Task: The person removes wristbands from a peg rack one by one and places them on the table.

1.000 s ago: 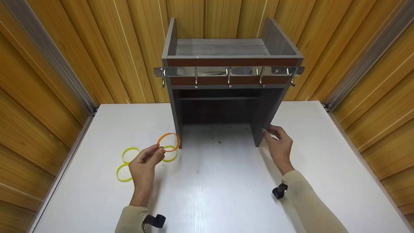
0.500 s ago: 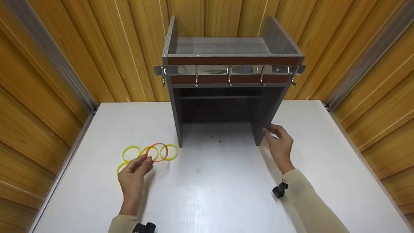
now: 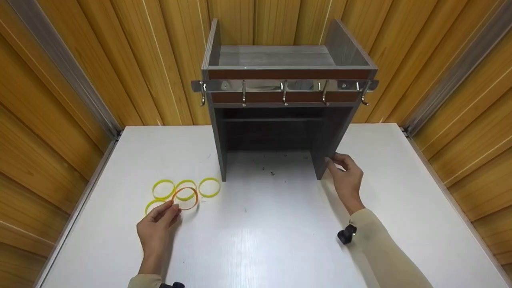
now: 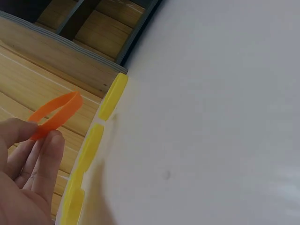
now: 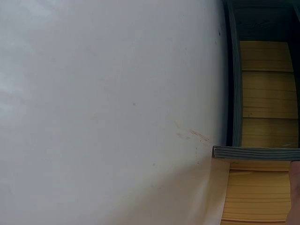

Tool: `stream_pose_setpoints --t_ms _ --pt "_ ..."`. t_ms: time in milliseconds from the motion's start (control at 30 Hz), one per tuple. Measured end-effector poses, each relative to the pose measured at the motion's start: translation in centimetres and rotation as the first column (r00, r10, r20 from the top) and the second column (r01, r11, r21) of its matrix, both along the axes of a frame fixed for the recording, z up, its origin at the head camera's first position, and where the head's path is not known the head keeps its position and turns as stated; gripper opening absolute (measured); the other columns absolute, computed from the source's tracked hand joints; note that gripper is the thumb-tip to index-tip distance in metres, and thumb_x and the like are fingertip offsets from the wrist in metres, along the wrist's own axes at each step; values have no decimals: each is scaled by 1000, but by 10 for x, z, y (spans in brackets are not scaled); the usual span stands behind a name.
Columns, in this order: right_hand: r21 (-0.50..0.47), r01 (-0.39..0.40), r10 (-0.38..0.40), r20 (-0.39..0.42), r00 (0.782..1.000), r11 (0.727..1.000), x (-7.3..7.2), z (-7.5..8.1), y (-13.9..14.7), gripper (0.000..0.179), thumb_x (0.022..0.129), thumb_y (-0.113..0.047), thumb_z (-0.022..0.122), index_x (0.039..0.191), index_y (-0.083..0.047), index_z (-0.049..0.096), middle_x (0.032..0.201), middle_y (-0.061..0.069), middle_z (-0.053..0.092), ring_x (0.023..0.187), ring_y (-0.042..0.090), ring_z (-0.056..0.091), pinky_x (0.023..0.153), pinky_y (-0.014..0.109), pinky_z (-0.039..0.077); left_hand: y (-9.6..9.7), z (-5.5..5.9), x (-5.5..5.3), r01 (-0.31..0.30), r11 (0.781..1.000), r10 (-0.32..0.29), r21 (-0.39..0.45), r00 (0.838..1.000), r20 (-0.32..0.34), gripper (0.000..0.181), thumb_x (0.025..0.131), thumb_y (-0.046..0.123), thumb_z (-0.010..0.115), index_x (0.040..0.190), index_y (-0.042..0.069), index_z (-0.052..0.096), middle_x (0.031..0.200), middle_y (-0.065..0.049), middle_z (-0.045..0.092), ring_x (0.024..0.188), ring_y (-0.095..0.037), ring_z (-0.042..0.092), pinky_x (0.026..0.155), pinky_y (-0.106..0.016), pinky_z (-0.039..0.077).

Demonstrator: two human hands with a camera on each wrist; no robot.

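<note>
In the head view, my left hand (image 3: 155,232) pinches an orange silicone wristband (image 3: 197,199) between thumb and fingers, just above the table. The left wrist view shows the same orange wristband (image 4: 70,108) tilted at the fingertips. Several yellow wristbands (image 3: 219,189) lie flat close by, one partly covered by that hand. My right hand (image 3: 347,180) grips the front edge of the right side panel of a grey shelf unit (image 3: 294,69). At the right wrist view's edge, only a bit of a hand shows beside the panel (image 5: 258,153).
Across the shelf unit's front runs a metal hook rail (image 3: 264,86) with several hooks, none bearing anything. The unit stands at the back of a white table (image 3: 256,240). Wood-look walls (image 3: 168,60) enclose the back and both sides.
My left hand has moved left and toward me with the orange wristband, away from the shelf unit's left panel and past the yellow ones. The right hand stays on the right panel.
</note>
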State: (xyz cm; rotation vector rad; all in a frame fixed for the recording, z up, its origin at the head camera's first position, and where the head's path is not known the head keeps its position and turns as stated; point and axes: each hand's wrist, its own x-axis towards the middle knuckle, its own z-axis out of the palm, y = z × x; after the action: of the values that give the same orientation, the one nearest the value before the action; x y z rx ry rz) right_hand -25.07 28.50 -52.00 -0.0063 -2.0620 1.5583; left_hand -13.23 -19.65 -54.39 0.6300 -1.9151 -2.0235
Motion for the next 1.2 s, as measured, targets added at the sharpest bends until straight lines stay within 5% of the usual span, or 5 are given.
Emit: stream_pose_setpoints --t_ms 267,533,1200 --pt "-17 -3 3 -6 1000 1000 -1 0 2 16 96 -4 80 109 3 76 109 13 74 99 10 72 82 18 61 -5 -8 2 -17 1000 20 -26 993 113 35 94 3 80 125 -10 71 104 -13 79 84 -12 78 82 -26 64" --pt "-10 -2 2 9 1000 1000 -1 -1 3 17 96 -3 80 111 3 75 110 10 75 100 11 72 82 20 61 -5 -13 2 -28 1000 29 -7 991 127 34 93 0 81 123 -13 71 100 -16 79 79 -12 78 78 -26 65" --pt "-24 38 -37 20 999 999 -3 -1 -2 18 94 7 77 111 11 72 110 17 74 98 5 71 83 17 60 -8 -13 9 -19 971 68 -239 978 199 27 96 10 79 115 -9 75 95 -16 79 77 -13 75 71 -22 64"
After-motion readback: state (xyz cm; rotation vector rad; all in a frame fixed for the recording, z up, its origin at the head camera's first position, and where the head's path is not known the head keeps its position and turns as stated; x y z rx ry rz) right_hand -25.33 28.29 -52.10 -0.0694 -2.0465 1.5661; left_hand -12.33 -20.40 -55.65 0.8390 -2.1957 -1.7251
